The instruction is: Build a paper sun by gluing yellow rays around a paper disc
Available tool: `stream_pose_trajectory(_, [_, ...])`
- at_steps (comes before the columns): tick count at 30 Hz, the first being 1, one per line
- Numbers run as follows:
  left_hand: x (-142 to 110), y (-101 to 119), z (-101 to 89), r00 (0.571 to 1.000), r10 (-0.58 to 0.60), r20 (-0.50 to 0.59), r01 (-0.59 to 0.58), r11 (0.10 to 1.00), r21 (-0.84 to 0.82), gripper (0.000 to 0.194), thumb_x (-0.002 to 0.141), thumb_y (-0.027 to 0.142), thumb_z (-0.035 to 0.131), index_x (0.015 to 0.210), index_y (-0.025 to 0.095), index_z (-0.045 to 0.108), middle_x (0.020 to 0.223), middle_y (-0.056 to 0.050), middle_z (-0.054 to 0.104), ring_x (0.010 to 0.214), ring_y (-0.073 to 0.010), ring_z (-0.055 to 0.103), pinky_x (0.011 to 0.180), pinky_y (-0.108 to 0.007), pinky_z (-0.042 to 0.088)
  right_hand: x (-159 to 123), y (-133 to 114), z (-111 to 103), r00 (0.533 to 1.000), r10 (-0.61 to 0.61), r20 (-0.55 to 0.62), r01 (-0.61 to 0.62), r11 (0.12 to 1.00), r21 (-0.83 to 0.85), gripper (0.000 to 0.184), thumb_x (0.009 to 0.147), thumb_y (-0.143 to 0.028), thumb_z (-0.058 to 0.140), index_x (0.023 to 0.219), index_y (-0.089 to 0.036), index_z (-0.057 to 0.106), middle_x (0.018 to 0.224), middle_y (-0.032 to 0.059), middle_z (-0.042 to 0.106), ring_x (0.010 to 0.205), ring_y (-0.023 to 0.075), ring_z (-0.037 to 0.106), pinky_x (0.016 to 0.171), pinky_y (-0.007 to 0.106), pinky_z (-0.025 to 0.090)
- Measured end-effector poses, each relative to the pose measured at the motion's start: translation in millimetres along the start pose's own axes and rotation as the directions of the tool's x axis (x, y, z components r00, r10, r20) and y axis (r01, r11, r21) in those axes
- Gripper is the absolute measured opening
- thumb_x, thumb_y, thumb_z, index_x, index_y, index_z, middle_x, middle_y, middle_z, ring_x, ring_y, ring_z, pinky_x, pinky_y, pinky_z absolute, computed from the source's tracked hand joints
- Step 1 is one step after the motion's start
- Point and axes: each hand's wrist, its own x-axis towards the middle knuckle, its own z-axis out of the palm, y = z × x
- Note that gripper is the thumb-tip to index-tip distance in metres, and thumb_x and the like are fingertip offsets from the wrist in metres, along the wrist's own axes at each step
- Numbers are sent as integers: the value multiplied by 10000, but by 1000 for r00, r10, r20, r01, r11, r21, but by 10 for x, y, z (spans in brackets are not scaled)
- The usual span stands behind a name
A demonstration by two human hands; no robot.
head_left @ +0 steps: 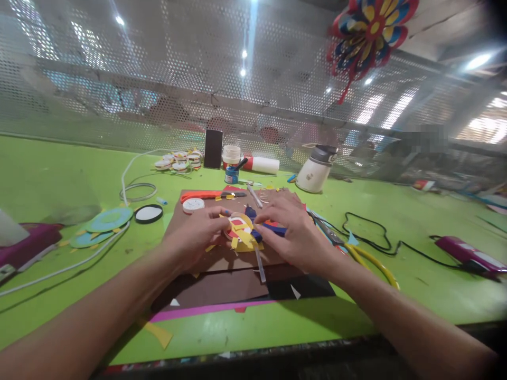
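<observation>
Paper craft piece (241, 228) sits above brown board (233, 259) on the green counter (237, 335), the left hand's (202, 232) grip clamped on its edge; the right hand's (291, 232) fingers meet its other side, their grip unclear.

- One left hand (194, 227), one right hand (295, 229)
- One red-and-yellow disc (240, 224)
- Two turquoise discs (109, 219)
- At least four small discs (180, 167), heaped
- Two sticks (260, 265)
- Two purple devices (471, 255)
- One phone (213, 149)
- One flask (313, 174)
- One blue jar (231, 174)
- One orange cutter (202, 196)
- One hanging flower (374, 26)
</observation>
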Motion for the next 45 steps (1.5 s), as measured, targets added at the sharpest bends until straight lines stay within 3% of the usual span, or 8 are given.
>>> stream_pose_trajectory(9, [-20,-7,-1,999,-28,39,29,999,-21,158,659,59,610,789,149,625,685,-1,631,539,-65,562,503,-151,463,75,-54,47,998,-35,61,43,992,-120,113,833,-148,596,792,-155,701,795,66,572,807,200,485,729,340,379])
stream_pose_trajectory(17, [-37,-24,34,999,-41,18,40,999,27,207,648,87,624,844,154,619,612,-9,646,498,-110,598,445,-186,468,78,-23,109,994,-41,101,62,974,-218,121,839,-170,605,846,-150,724,863,95,581,859,224,488,746,359,380])
stream_pose_trajectory(25, [-74,21,122,994,-96,-49,101,989,108,301,640,83,581,934,143,611,575,-30,677,403,-107,576,369,-167,410,134,79,-83,994,82,-75,-90,990,-109,122,847,-188,605,786,-148,703,737,46,570,736,178,510,669,310,385])
stream_pose_trajectory(29, [-90,31,163,991,-119,-62,124,989,83,330,630,70,553,946,148,610,420,45,552,330,-99,507,319,-153,330,91,24,4,992,-33,119,57,977,-204,122,853,-184,597,803,-140,698,819,82,596,824,207,498,727,336,378])
stream_pose_trajectory(33, [-105,38,172,985,-158,-74,166,978,127,332,647,99,581,972,154,618,411,52,534,336,-103,501,329,-166,344,63,-52,133,942,-116,315,210,936,-284,132,856,-134,543,900,-141,667,873,97,592,815,210,465,706,335,360])
stream_pose_trajectory(40, [-85,40,174,989,-129,-66,140,969,204,298,654,102,600,949,136,628,487,29,578,412,-105,550,398,-177,414,53,-62,243,930,-151,334,281,880,-384,137,873,-144,508,871,-119,643,881,113,600,836,232,456,693,356,337])
stream_pose_trajectory(45, [-71,4,141,995,-84,-61,94,978,184,260,614,76,594,866,127,636,540,-1,612,453,-117,574,438,-197,450,75,-56,262,942,-150,302,259,894,-365,175,876,-108,492,869,-116,667,833,105,618,786,217,472,668,342,338])
